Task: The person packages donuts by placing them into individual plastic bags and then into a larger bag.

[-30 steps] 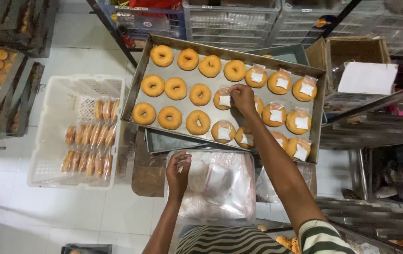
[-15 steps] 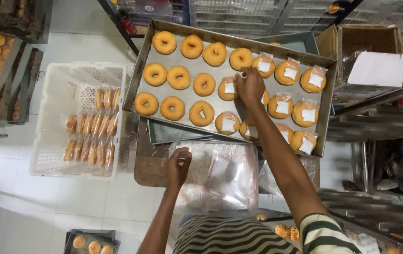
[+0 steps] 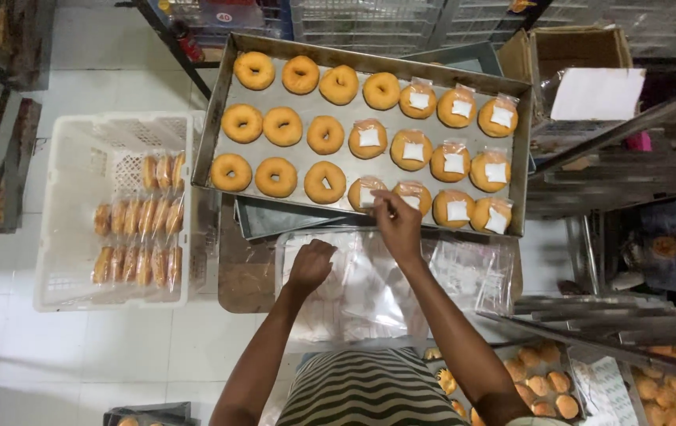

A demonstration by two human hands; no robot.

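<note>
A metal tray [image 3: 218, 118] holds three rows of ring donuts: bare ones [image 3: 283, 126] on the left, clear-bagged ones with white labels [image 3: 454, 162] on the right. My right hand [image 3: 397, 225] reaches over the tray's front edge, its fingertips pinched on a bagged donut [image 3: 360, 194] in the front row. Below the tray, my left hand [image 3: 312, 264] rests with curled fingers on a pile of clear plastic bags [image 3: 472, 268], gripping the top one.
A white plastic crate [image 3: 78, 205] with rows of packed donuts [image 3: 137, 229] stands on the floor at left. A cardboard box [image 3: 582, 47] and metal racks [image 3: 606, 181] crowd the right. Another tray of buns [image 3: 543, 386] sits at lower right.
My right hand has drawn back from the middle of the tray to its front row. My left hand has stayed on the pile of bags.
</note>
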